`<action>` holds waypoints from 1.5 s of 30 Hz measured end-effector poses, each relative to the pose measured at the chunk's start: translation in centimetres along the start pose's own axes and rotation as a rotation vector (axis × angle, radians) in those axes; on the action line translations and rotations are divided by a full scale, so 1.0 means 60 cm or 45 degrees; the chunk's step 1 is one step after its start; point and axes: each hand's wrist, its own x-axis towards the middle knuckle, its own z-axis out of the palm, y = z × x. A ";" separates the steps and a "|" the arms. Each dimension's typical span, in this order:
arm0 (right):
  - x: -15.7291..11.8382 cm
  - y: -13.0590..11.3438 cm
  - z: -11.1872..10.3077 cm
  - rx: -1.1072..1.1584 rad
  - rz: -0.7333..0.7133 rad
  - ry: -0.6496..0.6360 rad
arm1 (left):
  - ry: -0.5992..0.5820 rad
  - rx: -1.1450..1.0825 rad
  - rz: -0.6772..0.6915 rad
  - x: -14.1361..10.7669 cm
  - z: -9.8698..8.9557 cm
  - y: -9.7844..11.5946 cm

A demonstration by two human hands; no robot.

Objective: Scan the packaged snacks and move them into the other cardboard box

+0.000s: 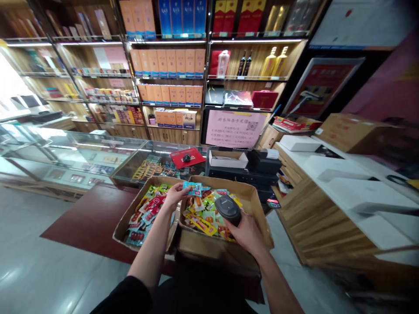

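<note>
My left hand (pixel 176 195) pinches a small blue snack packet (pixel 192 188) above the seam between two cardboard boxes. Wrapped round the handle of a dark barcode scanner (pixel 228 209), my right hand (pixel 247 231) is over the right box, with the scanner's head pointing forward and left. Many small packets, yellow, green and orange, fill much of the right cardboard box (pixel 262 213). The left cardboard box (pixel 121 226) holds red, blue and green packets, partly covered by my left forearm.
Behind the boxes stand a glass display counter (pixel 127 168) with a red mat (pixel 188 158) on it, and a white open box (pixel 228 159). A wooden counter (pixel 314 213) runs along the right. Shelves of boxed bottles (pixel 172 63) line the back wall.
</note>
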 end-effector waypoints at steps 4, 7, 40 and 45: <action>0.010 0.013 0.016 -0.063 0.057 -0.032 | 0.265 0.016 0.103 -0.026 -0.116 0.032; 0.021 0.031 0.020 -0.111 0.073 -0.013 | 0.446 0.149 0.151 -0.052 -0.187 0.056; -0.050 0.043 -0.053 0.010 0.383 0.206 | -0.731 2.144 0.583 0.028 0.211 -0.117; -0.046 0.042 -0.060 0.018 0.301 0.203 | -0.379 1.719 0.511 0.038 0.207 -0.097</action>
